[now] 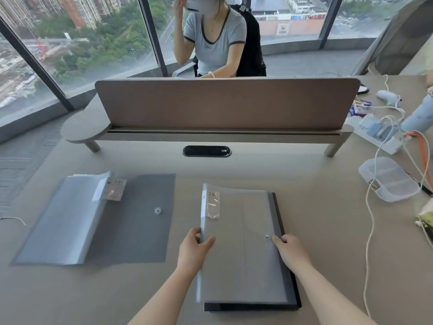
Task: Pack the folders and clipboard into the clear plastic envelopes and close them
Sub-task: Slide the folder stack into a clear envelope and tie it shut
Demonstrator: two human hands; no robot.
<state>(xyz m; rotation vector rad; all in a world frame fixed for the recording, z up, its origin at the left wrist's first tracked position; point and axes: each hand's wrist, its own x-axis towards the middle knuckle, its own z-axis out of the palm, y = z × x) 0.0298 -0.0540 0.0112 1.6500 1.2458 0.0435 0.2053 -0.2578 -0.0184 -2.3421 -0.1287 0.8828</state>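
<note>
A clear plastic envelope (243,261) with a grey folder inside lies in front of me on top of a dark clipboard (290,301), whose edges show on the right and at the bottom. My left hand (195,248) grips the envelope's left edge. The fingers of my right hand (289,247) press on its right side, beside a small snap button (266,236). A second clear envelope (131,219) lies open at the left, with a pale folder (63,219) partly on it and its snap button (157,210) exposed.
A desk divider screen (225,104) and a cable port (206,151) stand beyond the work area, with a person seated behind. At the right lie a clear plastic box (389,179), white cables (372,231), a power strip (375,134) and small items.
</note>
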